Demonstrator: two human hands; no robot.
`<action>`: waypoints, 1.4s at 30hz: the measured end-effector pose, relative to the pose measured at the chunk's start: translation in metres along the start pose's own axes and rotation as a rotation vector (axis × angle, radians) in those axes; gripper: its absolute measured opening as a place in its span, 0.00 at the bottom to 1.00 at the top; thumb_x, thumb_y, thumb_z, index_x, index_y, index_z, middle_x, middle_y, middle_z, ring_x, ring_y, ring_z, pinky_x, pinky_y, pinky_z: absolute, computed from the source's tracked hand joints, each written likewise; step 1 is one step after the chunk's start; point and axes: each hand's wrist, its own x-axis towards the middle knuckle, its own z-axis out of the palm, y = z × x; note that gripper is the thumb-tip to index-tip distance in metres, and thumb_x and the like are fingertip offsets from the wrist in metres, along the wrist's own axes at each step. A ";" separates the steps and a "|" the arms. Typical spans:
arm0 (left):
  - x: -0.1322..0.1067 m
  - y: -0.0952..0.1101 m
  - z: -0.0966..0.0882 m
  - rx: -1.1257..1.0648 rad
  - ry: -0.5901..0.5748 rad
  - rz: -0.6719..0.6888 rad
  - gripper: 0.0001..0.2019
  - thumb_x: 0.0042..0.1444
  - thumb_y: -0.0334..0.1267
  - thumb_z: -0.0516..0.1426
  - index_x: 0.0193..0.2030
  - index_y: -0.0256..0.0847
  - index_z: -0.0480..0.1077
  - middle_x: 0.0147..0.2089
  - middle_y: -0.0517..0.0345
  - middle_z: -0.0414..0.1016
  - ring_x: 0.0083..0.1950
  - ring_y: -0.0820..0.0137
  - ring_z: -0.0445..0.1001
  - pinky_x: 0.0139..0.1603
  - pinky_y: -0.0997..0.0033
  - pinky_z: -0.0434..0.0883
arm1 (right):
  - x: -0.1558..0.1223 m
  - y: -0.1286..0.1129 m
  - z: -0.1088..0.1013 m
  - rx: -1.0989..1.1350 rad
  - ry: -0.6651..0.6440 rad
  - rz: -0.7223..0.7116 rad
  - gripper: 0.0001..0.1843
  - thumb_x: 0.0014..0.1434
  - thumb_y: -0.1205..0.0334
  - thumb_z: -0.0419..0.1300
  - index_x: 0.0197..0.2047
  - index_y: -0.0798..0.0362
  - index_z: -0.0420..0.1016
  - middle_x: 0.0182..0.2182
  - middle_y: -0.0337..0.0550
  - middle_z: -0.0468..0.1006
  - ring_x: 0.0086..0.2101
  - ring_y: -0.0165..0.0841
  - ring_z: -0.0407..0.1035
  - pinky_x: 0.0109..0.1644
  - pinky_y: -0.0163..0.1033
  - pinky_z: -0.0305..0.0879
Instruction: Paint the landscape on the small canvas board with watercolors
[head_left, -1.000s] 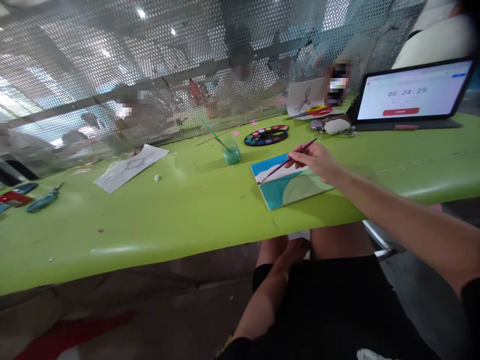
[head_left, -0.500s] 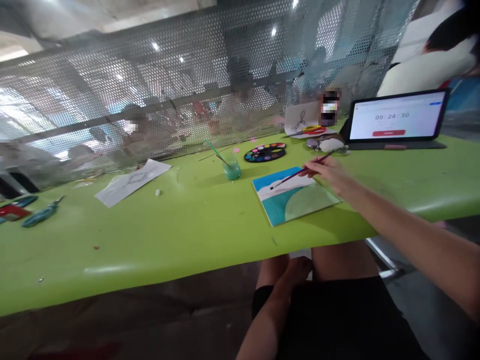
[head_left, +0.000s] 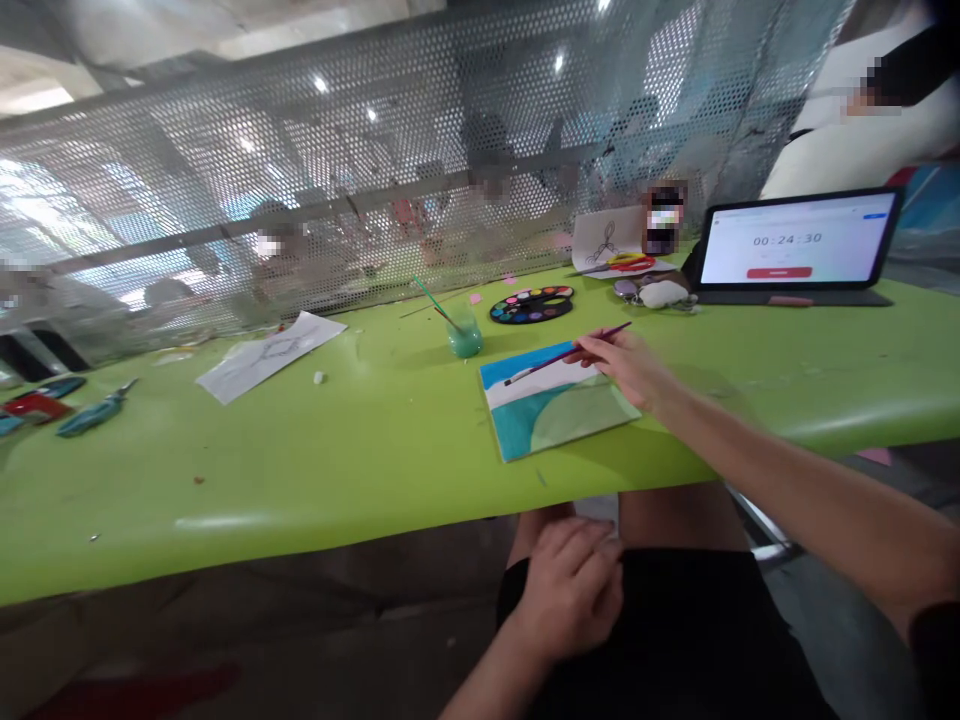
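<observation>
A purple-handled paintbrush [head_left: 559, 357] is pinched in my right hand [head_left: 611, 362]. Its dark bristles point left, over the white band of a small canvas [head_left: 510, 428]; whether they touch it I cannot tell. Blue, white, teal and pale green areas cover the canvas. Above my lap, below the table edge, is my left hand [head_left: 574, 580], its fingers curled and anything inside them hidden. Beyond the canvas lie a black paint palette [head_left: 531, 306] with several colours and a clear cup [head_left: 465, 338] of greenish water, with brushes leaning in it.
The green table [head_left: 360, 450] bears a drawing on paper [head_left: 266, 357] and pliers [head_left: 97, 412] to the left. At the back right are yellow-red scissors [head_left: 631, 263] and a tablet [head_left: 795, 245] showing a timer. Behind stands a perforated metal screen [head_left: 405, 130]; another person [head_left: 832, 150] is at far right.
The canvas has shifted left on the table, and my right hand has moved left with the paintbrush. My left hand has come up from between my legs.
</observation>
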 end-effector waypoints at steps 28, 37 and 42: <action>0.023 -0.012 -0.057 0.644 0.538 0.003 0.21 0.62 0.41 0.52 0.61 0.40 0.68 0.60 0.53 0.73 0.61 0.60 0.69 0.59 0.60 0.56 | 0.018 0.014 0.030 0.098 -0.071 0.001 0.15 0.51 0.49 0.68 0.29 0.51 0.73 0.25 0.42 0.82 0.30 0.32 0.77 0.33 0.35 0.68; 0.023 -0.013 -0.056 0.635 0.551 0.017 0.22 0.62 0.43 0.53 0.61 0.40 0.67 0.60 0.53 0.72 0.60 0.60 0.69 0.58 0.60 0.56 | 0.010 0.010 0.007 -0.038 -0.049 -0.057 0.13 0.53 0.49 0.67 0.30 0.50 0.74 0.26 0.43 0.82 0.31 0.34 0.76 0.34 0.38 0.69; 0.023 -0.012 -0.057 0.641 0.554 0.024 0.21 0.62 0.42 0.54 0.61 0.39 0.68 0.60 0.52 0.72 0.61 0.61 0.69 0.59 0.60 0.56 | 0.014 0.015 -0.019 -0.077 0.015 -0.057 0.09 0.54 0.53 0.67 0.30 0.49 0.76 0.27 0.42 0.82 0.32 0.34 0.76 0.34 0.39 0.69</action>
